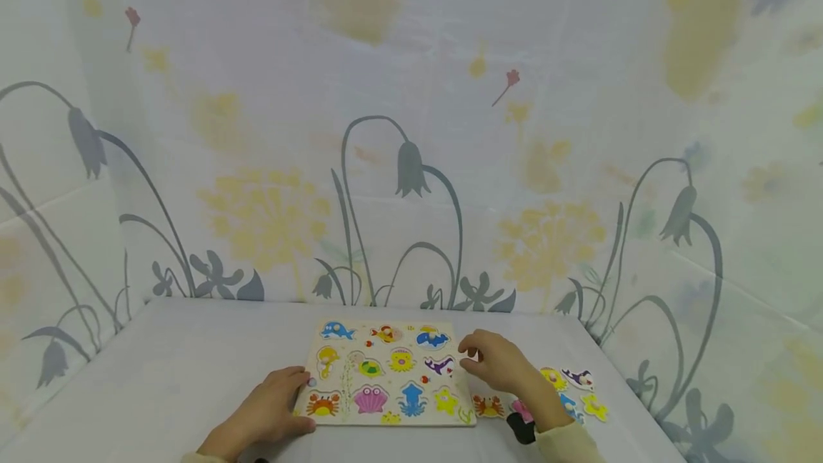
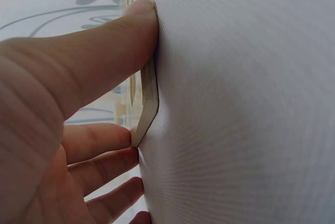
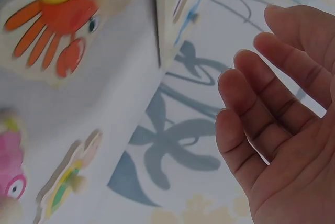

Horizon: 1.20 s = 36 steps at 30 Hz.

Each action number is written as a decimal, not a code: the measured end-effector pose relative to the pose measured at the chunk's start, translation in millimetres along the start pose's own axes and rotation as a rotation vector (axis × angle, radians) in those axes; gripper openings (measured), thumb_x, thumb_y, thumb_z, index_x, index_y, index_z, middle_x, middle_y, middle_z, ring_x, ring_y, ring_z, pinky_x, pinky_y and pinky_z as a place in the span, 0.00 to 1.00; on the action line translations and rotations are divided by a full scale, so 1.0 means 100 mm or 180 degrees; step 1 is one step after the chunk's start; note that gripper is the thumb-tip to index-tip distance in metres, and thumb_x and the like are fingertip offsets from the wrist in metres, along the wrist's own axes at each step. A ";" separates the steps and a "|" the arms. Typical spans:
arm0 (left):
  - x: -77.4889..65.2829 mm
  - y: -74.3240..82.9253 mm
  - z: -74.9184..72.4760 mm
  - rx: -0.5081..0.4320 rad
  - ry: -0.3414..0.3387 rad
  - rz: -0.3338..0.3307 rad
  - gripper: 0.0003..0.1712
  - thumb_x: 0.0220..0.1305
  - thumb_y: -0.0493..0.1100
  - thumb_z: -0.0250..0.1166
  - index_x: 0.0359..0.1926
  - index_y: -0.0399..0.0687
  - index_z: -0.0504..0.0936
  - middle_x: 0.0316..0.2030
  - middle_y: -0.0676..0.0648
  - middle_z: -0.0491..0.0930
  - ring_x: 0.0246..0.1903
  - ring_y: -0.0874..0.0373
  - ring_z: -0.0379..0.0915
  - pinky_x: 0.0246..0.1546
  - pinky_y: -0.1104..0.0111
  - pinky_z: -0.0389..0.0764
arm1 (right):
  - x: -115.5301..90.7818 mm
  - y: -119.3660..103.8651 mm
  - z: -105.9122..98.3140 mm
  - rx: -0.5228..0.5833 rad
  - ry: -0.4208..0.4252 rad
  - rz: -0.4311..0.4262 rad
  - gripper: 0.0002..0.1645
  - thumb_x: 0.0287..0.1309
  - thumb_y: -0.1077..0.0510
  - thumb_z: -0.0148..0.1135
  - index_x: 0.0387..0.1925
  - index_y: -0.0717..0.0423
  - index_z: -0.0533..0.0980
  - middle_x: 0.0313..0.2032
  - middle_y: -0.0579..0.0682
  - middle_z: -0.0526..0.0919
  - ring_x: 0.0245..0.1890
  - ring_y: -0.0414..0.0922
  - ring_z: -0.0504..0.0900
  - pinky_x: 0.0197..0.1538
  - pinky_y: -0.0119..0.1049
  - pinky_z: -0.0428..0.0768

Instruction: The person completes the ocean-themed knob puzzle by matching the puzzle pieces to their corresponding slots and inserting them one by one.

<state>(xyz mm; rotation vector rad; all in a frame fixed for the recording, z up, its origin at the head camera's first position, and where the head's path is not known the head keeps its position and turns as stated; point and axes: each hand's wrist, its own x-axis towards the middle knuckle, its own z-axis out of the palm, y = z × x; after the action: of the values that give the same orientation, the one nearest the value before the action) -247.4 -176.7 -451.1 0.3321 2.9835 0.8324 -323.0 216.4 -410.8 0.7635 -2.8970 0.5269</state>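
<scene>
A wooden puzzle board (image 1: 360, 424) with sea-animal pictures lies flat on the table. My left hand (image 1: 273, 402) grips its near left corner: the thumb (image 2: 104, 59) presses the near edge, and fingertips touch the side edge. Over the board's right edge, beside the purple whale picture (image 1: 440, 366), my right hand (image 1: 495, 361) hovers with loosely bent fingers and nothing between them. Below that hand lies a loose crab piece (image 1: 489, 406), seen large in the right wrist view. A green and yellow piece (image 3: 65, 187) and a pink piece (image 3: 10, 156) lie near it.
Right of the board lie more loose pieces: a yellow star (image 1: 594, 407), a purple whale piece (image 1: 577, 377), a yellow piece (image 1: 553, 377) and a blue one (image 1: 571, 407). The right forearm partly covers this group. A flower-patterned curtain (image 1: 398, 234) hangs behind the white table (image 1: 161, 363).
</scene>
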 end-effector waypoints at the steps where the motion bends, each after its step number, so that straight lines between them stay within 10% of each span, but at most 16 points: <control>1: 0.00 0.00 0.00 -0.0008 0.0003 -0.0005 0.46 0.39 0.54 0.79 0.57 0.34 0.75 0.59 0.34 0.70 0.61 0.35 0.61 0.62 0.42 0.61 | -0.01 0.02 -0.01 0.0000 0.0032 0.0021 0.10 0.57 0.53 0.66 0.40 0.50 0.81 0.30 0.36 0.73 0.30 0.38 0.70 0.32 0.33 0.74; 36: 0.02 -0.05 0.01 0.0019 -0.0016 -0.0012 0.47 0.39 0.56 0.78 0.58 0.35 0.74 0.60 0.34 0.69 0.62 0.34 0.59 0.62 0.42 0.61 | -0.33 0.80 -0.08 0.0075 0.0003 0.0810 0.06 0.51 0.60 0.68 0.33 0.53 0.80 0.26 0.44 0.74 0.28 0.42 0.71 0.32 0.40 0.73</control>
<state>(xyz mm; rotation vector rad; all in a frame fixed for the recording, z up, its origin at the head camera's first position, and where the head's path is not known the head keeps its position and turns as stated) -250.6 -179.7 -454.8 0.3283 2.9815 0.8210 -333.7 299.9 -433.4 0.3973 -3.0096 0.5850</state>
